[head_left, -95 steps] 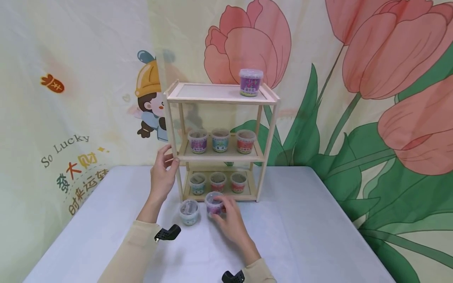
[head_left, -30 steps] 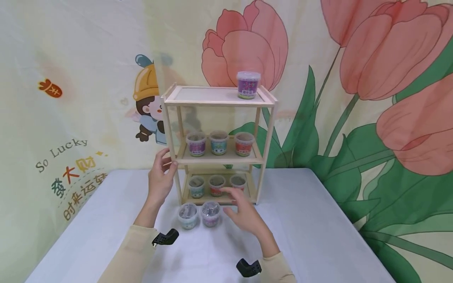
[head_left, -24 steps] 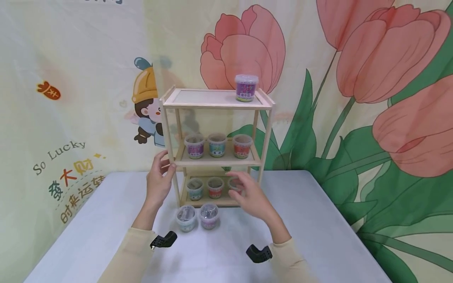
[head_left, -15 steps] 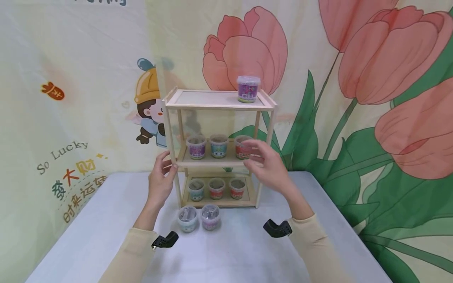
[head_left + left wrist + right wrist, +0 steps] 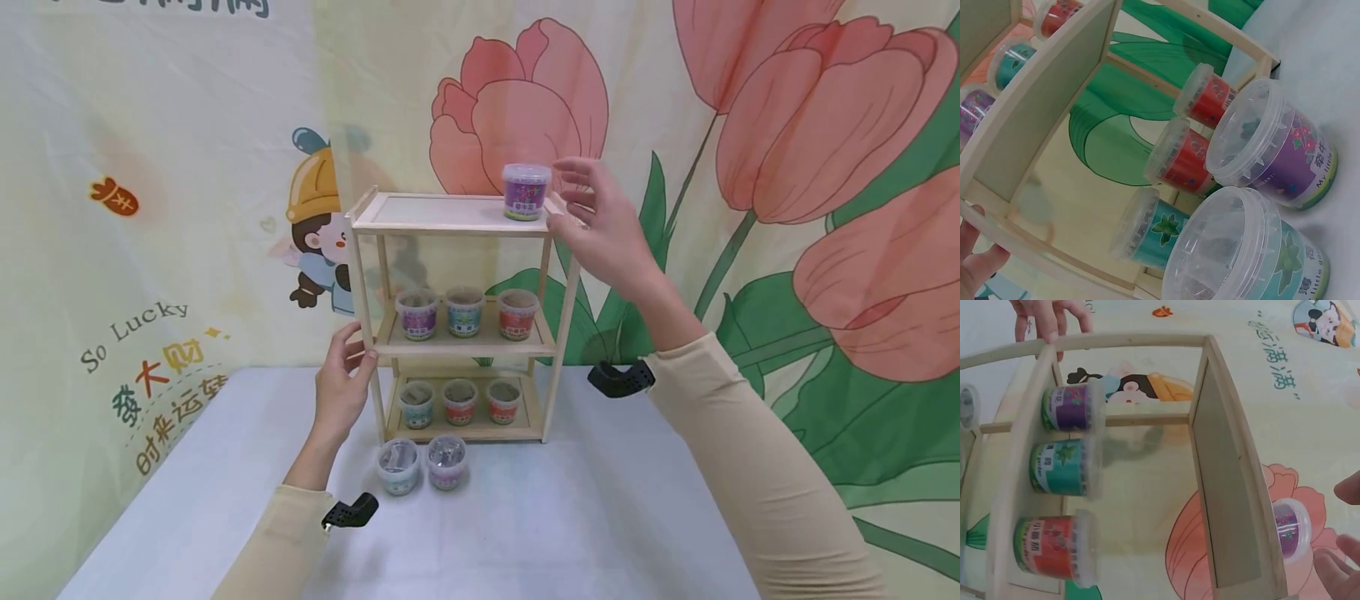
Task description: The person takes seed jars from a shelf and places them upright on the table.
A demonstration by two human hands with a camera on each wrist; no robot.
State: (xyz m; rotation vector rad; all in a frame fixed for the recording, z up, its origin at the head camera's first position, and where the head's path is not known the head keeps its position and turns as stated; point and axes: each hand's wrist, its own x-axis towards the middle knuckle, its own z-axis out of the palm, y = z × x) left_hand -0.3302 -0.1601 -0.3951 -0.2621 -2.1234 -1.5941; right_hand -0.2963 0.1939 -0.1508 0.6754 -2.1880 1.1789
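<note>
Right hand (image 5: 600,225) open beside purple-labelled clear plastic tub (image 5: 526,191) atop wooden three-tier shelf (image 5: 457,215) (ungrasped); left hand (image 5: 341,387) gripping post.

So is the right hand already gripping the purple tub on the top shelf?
No: in the head view the right hand is open beside the purple tub, fingers spread and not closed round it.

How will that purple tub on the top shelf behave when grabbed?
The purple tub looks like thin clear plastic, so probably light and slightly squeezable. Its lid seems seated, so spilling looks unlikely. Upright near the top shelf's right edge, it might slide off if nudged by the right hand.
</note>
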